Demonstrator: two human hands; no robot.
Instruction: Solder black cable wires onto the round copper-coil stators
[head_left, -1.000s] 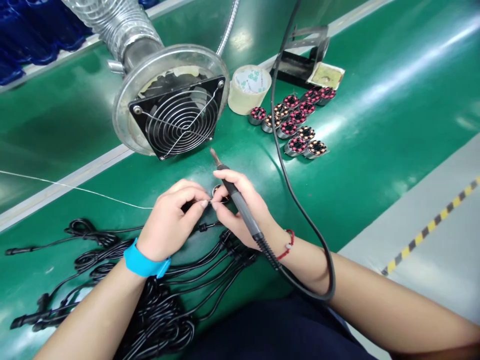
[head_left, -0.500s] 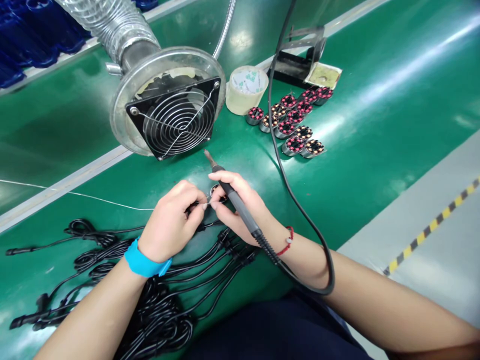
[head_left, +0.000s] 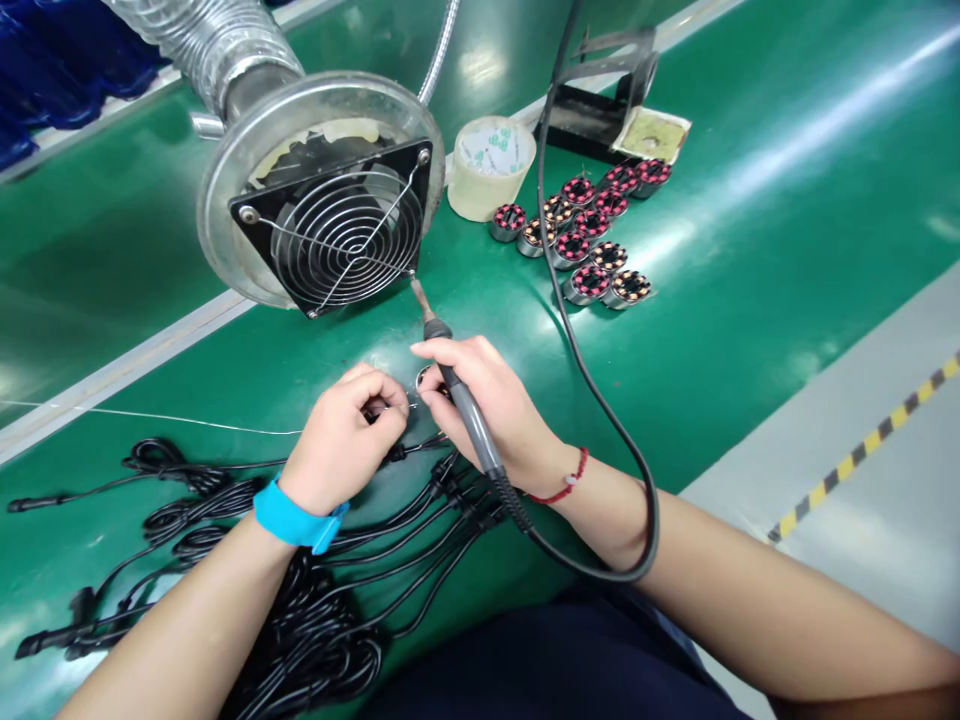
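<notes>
Pinched fingers of my left hand (head_left: 341, 435), with a blue band at the wrist, hold a thin silvery solder wire (head_left: 187, 419) that trails off to the left. A short end of it sticks out past the fingertips. My right hand (head_left: 506, 405) is closed around a soldering iron (head_left: 472, 420), its tip pointing up and away toward the fan grille. Below the right fingertips sits a small round wound coil core (head_left: 423, 379), mostly hidden by the fingers. Thin wire ends from a black cable lie just under the hands.
A fume extractor fan (head_left: 352, 240) hangs close ahead of the hands. Several coil cores (head_left: 572, 248) stand by a tape roll (head_left: 491, 170) and an iron stand with a sponge (head_left: 651, 133). Bundled black cables (head_left: 315, 630) cover the near bench. The iron's cord loops over my right forearm.
My right fingertips have drawn slightly apart from the left ones, and the iron has turned a little more upright. The view has shifted slightly.
</notes>
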